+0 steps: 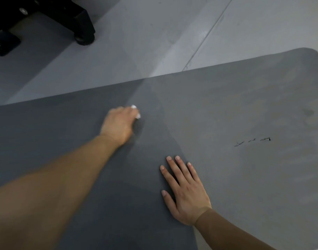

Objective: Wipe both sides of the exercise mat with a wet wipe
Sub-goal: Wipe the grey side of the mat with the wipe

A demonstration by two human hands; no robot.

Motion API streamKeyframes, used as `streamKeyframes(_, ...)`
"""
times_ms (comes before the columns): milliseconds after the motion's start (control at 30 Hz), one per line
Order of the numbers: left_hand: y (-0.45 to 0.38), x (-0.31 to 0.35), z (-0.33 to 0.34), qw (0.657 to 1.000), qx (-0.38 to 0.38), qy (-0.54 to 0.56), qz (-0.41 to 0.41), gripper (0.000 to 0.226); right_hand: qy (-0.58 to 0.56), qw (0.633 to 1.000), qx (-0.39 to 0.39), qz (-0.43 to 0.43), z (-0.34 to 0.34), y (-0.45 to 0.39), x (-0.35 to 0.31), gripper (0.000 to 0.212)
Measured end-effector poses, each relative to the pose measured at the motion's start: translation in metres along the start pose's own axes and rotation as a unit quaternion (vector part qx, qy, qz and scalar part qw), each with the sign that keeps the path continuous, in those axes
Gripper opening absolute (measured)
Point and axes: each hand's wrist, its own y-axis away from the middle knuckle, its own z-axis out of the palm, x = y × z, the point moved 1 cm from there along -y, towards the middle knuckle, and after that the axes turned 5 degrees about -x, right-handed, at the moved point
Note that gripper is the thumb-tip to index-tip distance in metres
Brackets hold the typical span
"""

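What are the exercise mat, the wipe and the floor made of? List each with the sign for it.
Exercise mat: likely foam or rubber, matte dark grey; fine ribbed texture, small torn nicks.
Wet wipe: probably soft nonwoven cloth; only white crumpled bits show from the left hand, blurred.
Floor: hard, smooth, light grey with a faint sheen and a straight seam; tile or coated concrete, cannot tell which.

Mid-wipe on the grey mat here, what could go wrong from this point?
1. Only small white bits of the wet wipe peek out of the left hand, so the wad may slip from its grip or skin may do the rubbing.
2. The small torn gashes in the dark grey foam exercise mat could snag the wipe and tear further.
3. The right hand lies flat on the mat; the patch beneath it could go unwiped.
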Motion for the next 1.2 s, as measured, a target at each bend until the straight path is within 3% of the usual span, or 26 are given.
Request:
streamKeyframes(100,-0.004,-0.045,-0.01,0.988,0.01,0.011,-0.156,0.025,0.007,1.0,0.002,-0.001,0.0,0.0,0.0,0.066)
streamKeyframes(200,-0.014,-0.025,-0.005,0.968,0.032,0.09,-0.234,0.019,0.009,1.0,-0.002,0.001,0.0,0.0,-0.001,0.066)
streamKeyframes(267,-0.022,0.015,0.006,0.974,0.016,0.136,-0.182,0.018,0.01,1.0,-0.008,0.0,-0.001,0.0,-0.001,0.066)
streamKeyframes(400,-0.018,0.12,0.023,0.983,-0.072,0.164,0.047,0.021,0.009,1.0,-0.01,0.003,-0.001,0.0,-0.001,0.067)
streamKeyframes(533,-0.015,0.096,0.013,0.984,-0.031,0.089,0.153,0.027,0.008,1.0,-0.008,0.001,0.0,0.0,0.0,0.066)
streamKeyframes(600,-0.018,0.043,0.0,0.996,-0.035,0.044,0.066,0.028,0.009,1.0,-0.006,-0.001,0.001,0.001,0.001,0.066)
streamKeyframes(700,-0.002,-0.031,-0.023,0.988,-0.058,-0.032,-0.138,0.03,0.012,1.0,-0.003,-0.004,0.001,0.0,0.0,0.066)
streamKeyframes(800,0.023,-0.053,-0.036,0.957,-0.053,0.025,-0.283,0.023,0.006,1.0,0.006,-0.006,0.001,0.001,-0.001,0.066)
streamKeyframes(933,0.045,-0.004,-0.043,0.912,-0.007,0.275,-0.305,0.007,0.01,1.0,0.022,-0.011,0.002,0.002,0.0,0.065)
streamKeyframes(1033,0.063,0.047,-0.053,0.837,0.041,0.429,-0.338,0.01,0.007,0.999,0.037,-0.013,0.002,0.003,-0.001,0.065)
streamKeyframes(1100,0.081,0.074,-0.063,0.766,0.062,0.534,-0.352,0.009,0.009,0.999,0.045,-0.013,0.003,0.003,-0.002,0.065)
streamKeyframes(1200,0.117,0.098,-0.079,0.684,0.041,0.635,-0.358,0.008,0.005,0.998,0.064,-0.014,0.006,0.003,-0.001,0.064)
